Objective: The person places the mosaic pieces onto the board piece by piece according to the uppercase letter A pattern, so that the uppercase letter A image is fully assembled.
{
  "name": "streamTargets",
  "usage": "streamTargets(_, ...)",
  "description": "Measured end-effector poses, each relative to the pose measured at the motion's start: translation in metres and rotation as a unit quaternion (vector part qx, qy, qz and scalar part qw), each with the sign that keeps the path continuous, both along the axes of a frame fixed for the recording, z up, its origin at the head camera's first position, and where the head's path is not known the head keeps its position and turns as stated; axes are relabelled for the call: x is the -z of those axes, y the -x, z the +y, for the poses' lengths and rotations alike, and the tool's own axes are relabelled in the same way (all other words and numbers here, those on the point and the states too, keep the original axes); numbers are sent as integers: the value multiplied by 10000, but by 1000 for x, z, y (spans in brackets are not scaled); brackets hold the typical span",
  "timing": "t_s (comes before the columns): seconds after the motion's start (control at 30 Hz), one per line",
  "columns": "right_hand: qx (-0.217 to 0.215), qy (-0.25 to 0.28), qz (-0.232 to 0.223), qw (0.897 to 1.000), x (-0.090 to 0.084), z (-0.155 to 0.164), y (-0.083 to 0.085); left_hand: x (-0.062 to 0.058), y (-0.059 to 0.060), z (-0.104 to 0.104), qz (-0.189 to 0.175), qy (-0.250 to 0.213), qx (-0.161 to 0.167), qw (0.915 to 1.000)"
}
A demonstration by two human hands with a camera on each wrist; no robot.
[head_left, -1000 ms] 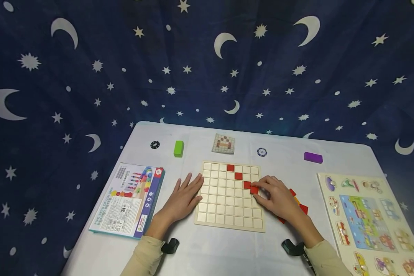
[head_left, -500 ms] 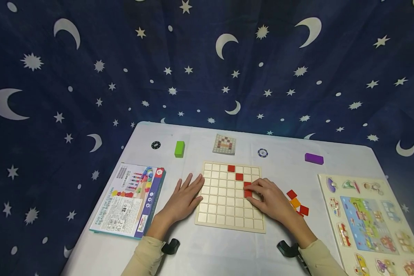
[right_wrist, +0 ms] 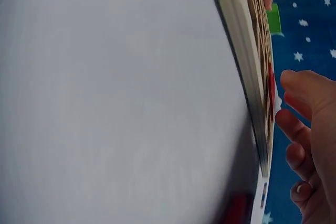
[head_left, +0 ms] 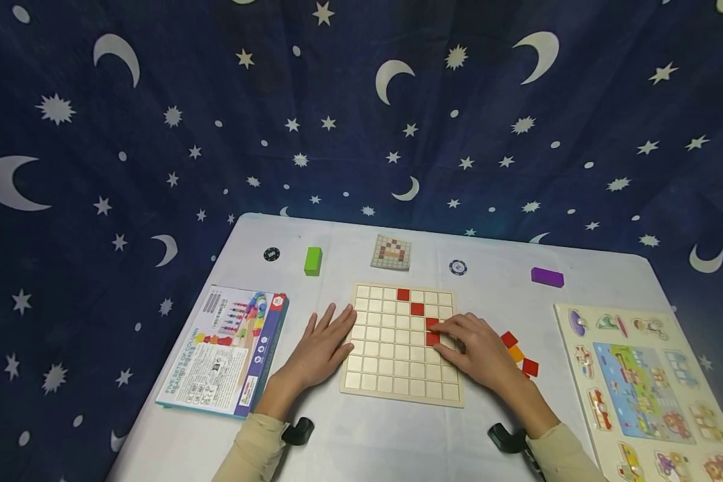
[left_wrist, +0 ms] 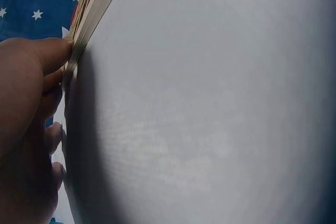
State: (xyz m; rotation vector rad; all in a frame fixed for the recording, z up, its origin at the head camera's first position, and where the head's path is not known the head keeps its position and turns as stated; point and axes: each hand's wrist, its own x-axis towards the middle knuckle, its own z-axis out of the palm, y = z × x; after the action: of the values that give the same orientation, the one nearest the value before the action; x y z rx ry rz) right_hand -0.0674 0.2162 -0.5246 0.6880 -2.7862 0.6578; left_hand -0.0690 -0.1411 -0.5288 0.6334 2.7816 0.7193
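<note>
Bracing pale wooden grid board (head_left: 391,348) w/ left hand (head_left: 322,348), fingers flat and spread, so right hand (head_left: 478,349) fingertips seat square red tile (head_left: 432,338) w/o board sliding on white surface (head_left: 373,442).

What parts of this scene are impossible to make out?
- Head view: the right hand covers part of the grid board, hiding the squares beneath it.
- Head view: the card pattern is too small to read.
- Wrist views: the board shows only edge-on.

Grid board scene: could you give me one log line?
left hand: flat, steadying grid board | right hand: pressing red tile into cell
</note>
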Motion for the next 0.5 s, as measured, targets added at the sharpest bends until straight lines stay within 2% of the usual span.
streamTargets(0.23, 479, 218, 104, 9986, -2, 40, -6, -1, -1, 1, -13, 29, 0, 10000)
streamTargets(0.5, 1459, 223, 266, 9887, -4, 79, -18, -1, -2, 1, 167, -108, -14, 9998)
